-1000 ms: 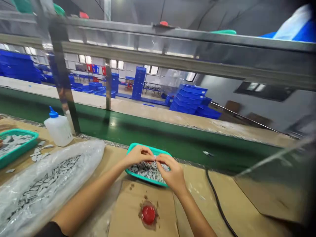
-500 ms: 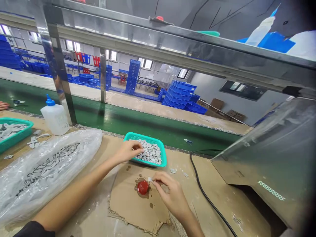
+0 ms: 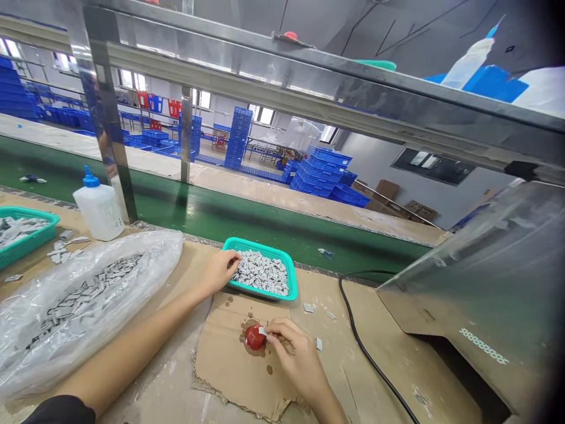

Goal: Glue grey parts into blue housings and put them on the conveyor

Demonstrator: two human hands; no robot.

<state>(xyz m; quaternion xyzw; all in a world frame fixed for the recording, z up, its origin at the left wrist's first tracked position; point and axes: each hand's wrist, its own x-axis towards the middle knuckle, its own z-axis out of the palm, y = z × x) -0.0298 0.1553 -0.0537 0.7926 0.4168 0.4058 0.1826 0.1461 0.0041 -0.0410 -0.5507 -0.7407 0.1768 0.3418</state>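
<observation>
**Hall:** Beyond the line, a factory hall holds stacks of blue plastic crates, with red crates farther back under the windows.

**Frame:** A stainless steel overhead frame crosses the view on upright posts, and a metal housing stands at the right.

**Conveyor:** A green conveyor belt runs behind the bench, with a small scrap lying on it.

**Tabletop:** The tan tabletop runs along the near side of the belt, and a black cable curves across it.

**Bag:** A clear plastic bag lies at the left, filled with small grey-white pieces.

**Bottle:** A white plastic bottle with a blue nozzle stands upright behind the bag.

**Baskets:** There are 2 teal baskets. The far-left basket is partly cut off by the frame edge, and the nearer basket sits in front of the person, heaped with pieces.

**Cardboard:** A torn cardboard sheet lies just in front of the nearer basket, and a round red object sits on it in a brown stain.

**Left hand:** The left hand rests curled against the basket's left edge, touching the heap; whether it grips a piece, I cannot tell.

**Right hand:** The right hand is closed in a pinch on 1 small piece, which sits right at the red object.
</observation>
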